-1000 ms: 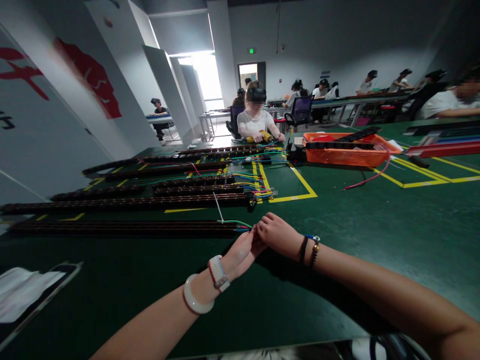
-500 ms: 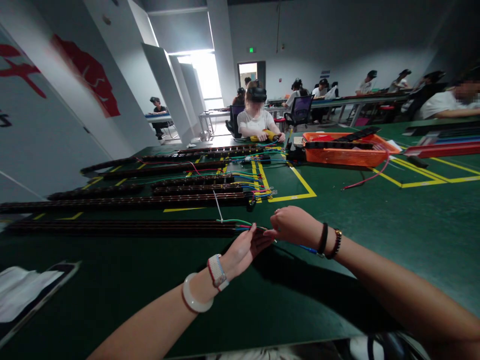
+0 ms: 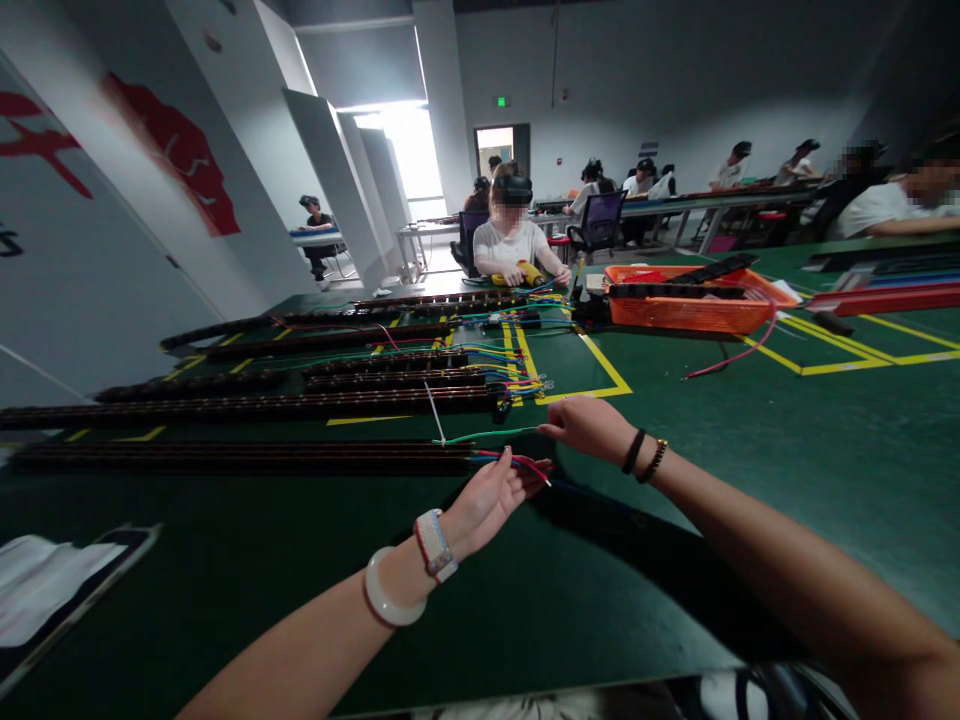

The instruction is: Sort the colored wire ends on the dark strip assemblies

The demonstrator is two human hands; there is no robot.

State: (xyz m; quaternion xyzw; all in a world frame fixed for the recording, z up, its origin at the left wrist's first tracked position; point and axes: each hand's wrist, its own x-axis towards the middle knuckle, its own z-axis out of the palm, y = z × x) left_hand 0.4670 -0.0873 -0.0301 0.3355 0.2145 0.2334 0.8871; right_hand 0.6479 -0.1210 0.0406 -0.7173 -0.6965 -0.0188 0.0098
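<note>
A long dark cable chain lies across the table in front of me, with coloured wires coming out of its right end. My left hand is closed on the red and blue wires, thumb on top and palm partly turned up; a pale bare tip shows on the red one. Slightly farther right, my right hand pinches the free end of the green wire, which runs nearly straight back to the chain. A white cable tie sticks up near the chain's end.
More cable chains with wire ends lie beyond. An orange basket holds dark chain pieces, and a red wire hangs from it. Opposite, a person handles a yellow power tool. At the left edge lies a white cloth.
My right hand has moved slightly up and left, and the green wire is now drawn out straight, apart from the others. My left hand stays in place with the red and blue wires.
</note>
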